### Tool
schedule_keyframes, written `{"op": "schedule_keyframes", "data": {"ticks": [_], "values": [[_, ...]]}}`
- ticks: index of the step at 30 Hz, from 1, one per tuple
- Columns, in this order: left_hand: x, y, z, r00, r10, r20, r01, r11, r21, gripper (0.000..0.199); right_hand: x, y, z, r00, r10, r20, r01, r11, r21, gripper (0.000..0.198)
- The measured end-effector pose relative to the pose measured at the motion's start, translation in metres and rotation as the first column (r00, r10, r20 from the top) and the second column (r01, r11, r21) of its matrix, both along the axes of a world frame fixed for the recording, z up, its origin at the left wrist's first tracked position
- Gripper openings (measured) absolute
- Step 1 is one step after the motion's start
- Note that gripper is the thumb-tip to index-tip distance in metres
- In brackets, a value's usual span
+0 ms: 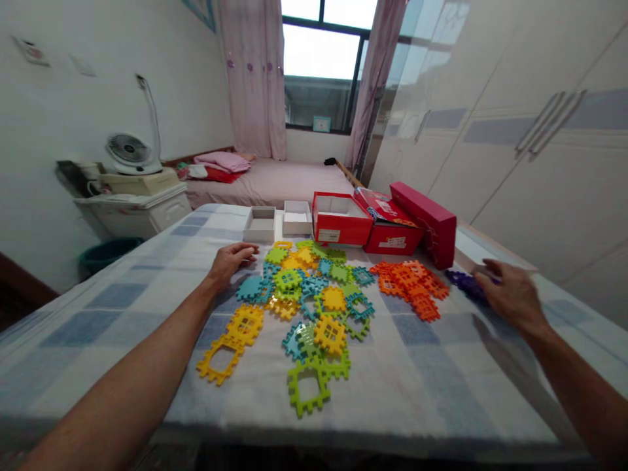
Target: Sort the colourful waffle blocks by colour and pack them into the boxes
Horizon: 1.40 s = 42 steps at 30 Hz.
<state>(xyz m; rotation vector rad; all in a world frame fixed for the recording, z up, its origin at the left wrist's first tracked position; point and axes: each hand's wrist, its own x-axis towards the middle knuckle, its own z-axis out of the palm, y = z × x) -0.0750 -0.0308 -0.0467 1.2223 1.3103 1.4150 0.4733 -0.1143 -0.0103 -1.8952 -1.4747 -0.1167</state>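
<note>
My left hand [234,261] is beside the left edge of a mixed pile of plastic interlocking building tiles [289,280] in green, blue and yellow. Its fingers are stretched out with nothing visible in them. On the far right, my right hand [513,291] is over a small group of purple interlocking tiles [464,285]. A bit of purple shows between its thumb and fingers; the hand partly covers the group. Orange tiles [412,284] lie in their own heap between the pile and my right hand. Two joined yellow tiles [245,324] lie near my left forearm.
Along the table's far side stand two small white boxes [260,226], an open red box [343,226], another red box [395,239] and a tilted dark-pink box lid [426,222]. A checked cloth [412,386] covers the table. Beyond are a bed [294,176] and a fan [130,150].
</note>
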Motion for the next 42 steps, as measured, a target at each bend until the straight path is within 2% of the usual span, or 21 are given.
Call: {"op": "schedule_keyframes", "data": {"ticks": [1,2,4,6,8,9,10,12,14,18,20,22,24,26,28,31,34,40,42], "values": [[0.001,0.0,-0.001,1.0,-0.01,-0.025,0.01,1.0,0.01,0.03,-0.025,-0.005,0.001,0.993,0.106,-0.05,-0.11,0.991,-0.072,0.047],[0.001,0.0,-0.001,0.999,-0.017,-0.046,0.018,1.0,0.021,0.03,-0.052,-0.011,0.003,0.963,0.238,-0.124,-0.253,0.96,-0.123,0.047],[0.001,0.0,-0.002,0.998,-0.023,-0.066,0.026,0.999,0.033,0.029,-0.106,-0.03,0.007,0.842,0.525,-0.126,-0.54,0.808,-0.237,0.056],[0.002,0.0,-0.002,0.998,-0.024,-0.065,0.026,0.999,0.031,0.029,-0.154,-0.052,0.012,0.681,0.724,-0.11,-0.707,0.612,-0.354,0.068],[0.002,-0.001,-0.001,0.998,-0.024,-0.063,0.025,0.999,0.025,0.029,-0.194,-0.071,0.014,0.531,0.841,-0.106,-0.791,0.447,-0.418,0.079],[0.003,-0.001,0.0,0.998,-0.024,-0.064,0.025,0.999,0.021,0.029,-0.21,-0.077,0.013,0.47,0.878,-0.092,-0.812,0.389,-0.436,0.081],[0.003,-0.001,0.0,0.997,-0.025,-0.066,0.027,0.999,0.018,0.028,-0.224,-0.082,0.011,0.414,0.907,-0.07,-0.826,0.343,-0.447,0.082],[0.003,-0.001,0.0,0.997,-0.028,-0.074,0.03,0.999,0.02,0.028,-0.246,-0.083,0.004,0.343,0.939,-0.008,-0.836,0.301,-0.458,0.08],[0.002,0.0,-0.001,0.996,-0.037,-0.082,0.039,0.999,0.022,0.03,-0.264,-0.076,-0.005,0.329,0.942,0.068,-0.835,0.324,-0.445,0.078],[0.0,0.002,-0.003,0.995,-0.058,-0.085,0.06,0.998,0.017,0.032,-0.288,-0.051,-0.017,0.437,0.877,0.197,-0.814,0.479,-0.327,0.066],[0.0,0.001,-0.003,0.995,-0.057,-0.084,0.058,0.998,0.012,0.031,-0.291,-0.038,-0.018,0.494,0.844,0.21,-0.808,0.535,-0.248,0.059],[0.001,0.0,-0.001,0.995,-0.05,-0.086,0.051,0.999,0.008,0.031,-0.284,-0.024,-0.016,0.57,0.799,0.189,-0.78,0.599,-0.18,0.054],[0.003,-0.002,0.001,0.995,-0.044,-0.088,0.045,0.999,0.006,0.031,-0.271,-0.011,-0.015,0.672,0.724,0.156,-0.708,0.69,-0.151,0.053],[0.004,-0.002,0.002,0.996,-0.041,-0.084,0.041,0.999,0.002,0.032,-0.253,0.004,-0.015,0.763,0.631,0.139,-0.611,0.774,-0.163,0.052],[0.004,-0.002,0.002,0.996,-0.042,-0.076,0.042,0.999,-0.006,0.034,-0.237,0.017,-0.017,0.807,0.57,0.152,-0.538,0.817,-0.209,0.053],[0.004,-0.001,0.001,0.994,-0.045,-0.098,0.044,0.999,-0.015,0.036,-0.227,0.028,-0.022,0.836,0.523,0.166,-0.457,0.831,-0.318,0.054],[0.003,0.0,0.001,0.99,-0.05,-0.135,0.048,0.999,-0.023,0.037,-0.233,0.028,-0.025,0.838,0.523,0.156,-0.425,0.805,-0.413,0.053],[0.005,-0.001,0.002,0.988,-0.057,-0.141,0.055,0.998,-0.019,0.038,-0.256,0.012,-0.015,0.733,0.673,0.1,-0.58,0.695,-0.425,0.045],[0.005,-0.001,0.003,0.989,-0.061,-0.134,0.058,0.998,-0.02,0.038,-0.259,0.014,-0.007,0.728,0.681,0.08,-0.6,0.69,-0.405,0.043]]}}
